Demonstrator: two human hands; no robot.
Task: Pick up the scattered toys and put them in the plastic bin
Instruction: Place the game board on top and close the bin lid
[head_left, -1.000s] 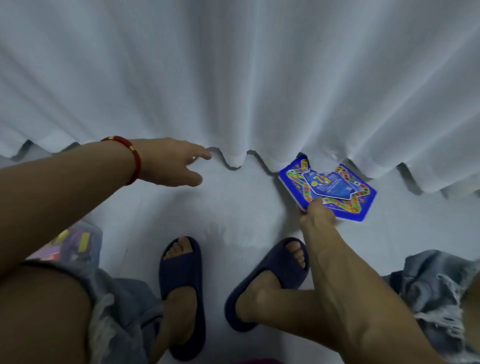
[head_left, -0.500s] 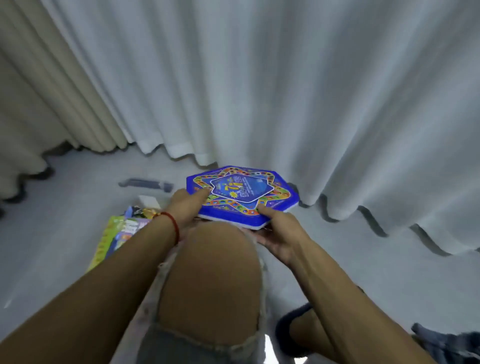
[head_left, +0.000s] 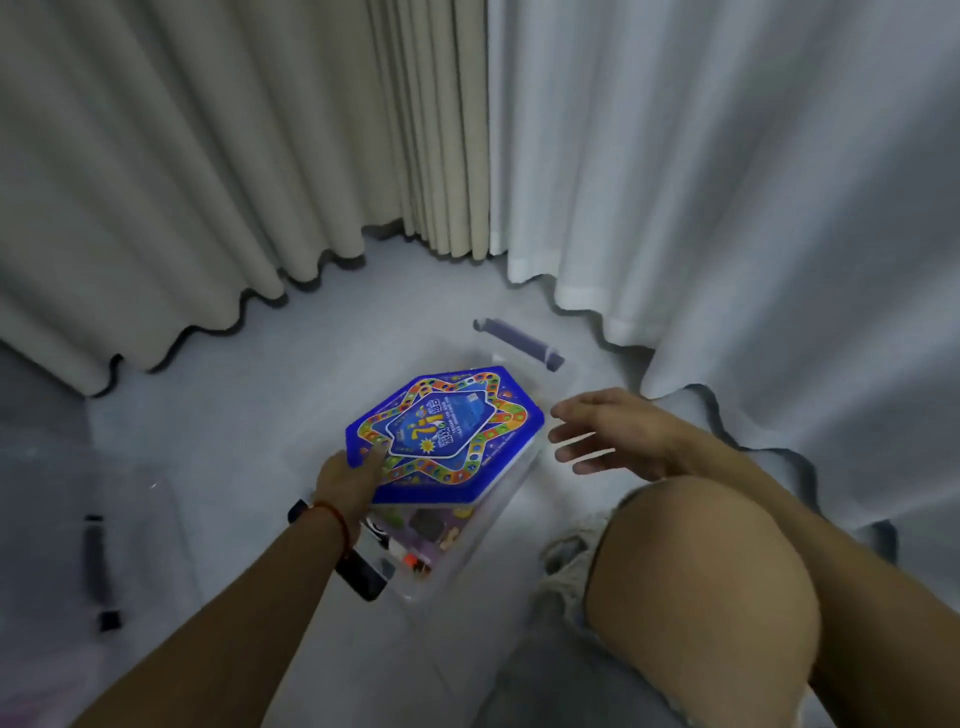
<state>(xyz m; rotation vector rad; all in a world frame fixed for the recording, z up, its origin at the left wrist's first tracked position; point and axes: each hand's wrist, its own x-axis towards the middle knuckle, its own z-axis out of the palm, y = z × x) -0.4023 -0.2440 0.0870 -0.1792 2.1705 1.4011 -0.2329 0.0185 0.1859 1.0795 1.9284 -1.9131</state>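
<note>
Two curtains hang down to the floor (head_left: 249, 415) at the far side. The cream curtain (head_left: 208, 156) is on the left and the white curtain (head_left: 727, 156) is on the right. Their wavy bottom edges touch the pale grey floor.

A bare knee (head_left: 701, 571) fills the near right corner, with the frayed edge of grey shorts (head_left: 566, 566) beside it.

In the middle of the floor sits the clear plastic bin (head_left: 467, 545). It has a dark purple handle (head_left: 519, 344) at its far end and another dark handle at its near end. Small toys lie inside it, but they are too blurry to tell apart.

A big blue game box (head_left: 447, 436) with six sides lies tilted on top of the bin. It has a star and a ring of bright coloured dots on it. Its left side is higher than the bin edge, and it covers most of the opening.

The left hand (head_left: 348, 478) holds the box at its near left corner, with the thumb on top. A red string bracelet (head_left: 335, 519) goes round that wrist.

The right hand (head_left: 618, 431) is just beside the right edge of the box, not touching it. Its fingers are spread out and loose, and it holds nothing.

A thin dark stick-like thing (head_left: 98, 566) lies on the floor far to the left, well apart from the bin.
</note>
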